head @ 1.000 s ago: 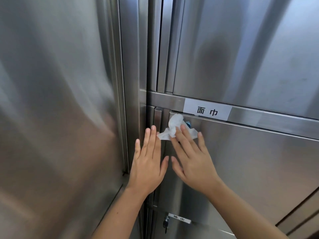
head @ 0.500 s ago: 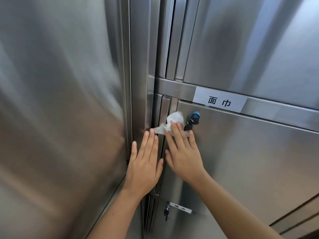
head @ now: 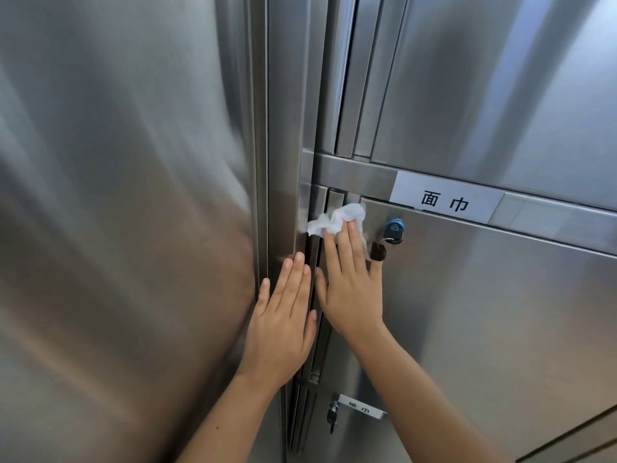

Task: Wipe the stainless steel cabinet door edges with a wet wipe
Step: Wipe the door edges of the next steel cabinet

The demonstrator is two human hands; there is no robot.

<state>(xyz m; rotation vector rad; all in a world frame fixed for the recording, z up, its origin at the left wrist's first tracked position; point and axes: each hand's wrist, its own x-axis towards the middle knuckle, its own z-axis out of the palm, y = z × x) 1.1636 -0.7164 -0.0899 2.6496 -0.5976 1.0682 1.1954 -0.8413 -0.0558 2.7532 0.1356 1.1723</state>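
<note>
1. The fingers [head: 352, 243] of my right hand [head: 352, 292] lie straight and close together. Their tips press a crumpled white wet wipe [head: 345, 213] against the metal, and none of them curls round it. The thumb is spread out to the left.
2. The fingers [head: 295, 275] of my left hand [head: 282, 325] are straight as well, side by side and flat on the vertical brushed-steel frame post [head: 283, 162]. They hold nothing.
3. The right hand covers the upper left corner of the lower brushed stainless steel cabinet door [head: 484, 312]. The left hand rests just beside it, lower and further left. I cannot tell whether the two thumbs touch.
4. The wipe is bunched into soft folds at the door's top left corner. It reaches from the door's left edge across the narrow recessed vertical strip [head: 329, 203] towards the frame post, and its left end pokes out beyond my fingertips.
5. Just right of the wipe is a round blue-capped lock [head: 394, 226] with a key in it. A black key tag [head: 378, 252] hangs beside my little finger.
6. A white paper label with black characters [head: 444, 201] is stuck on the horizontal rail above the door.
7. Further out are the upper steel door [head: 500, 95], a wide steel side panel [head: 117, 195] on the left, and low down a smaller white label [head: 362, 411] beside a second keyed lock [head: 333, 416].
</note>
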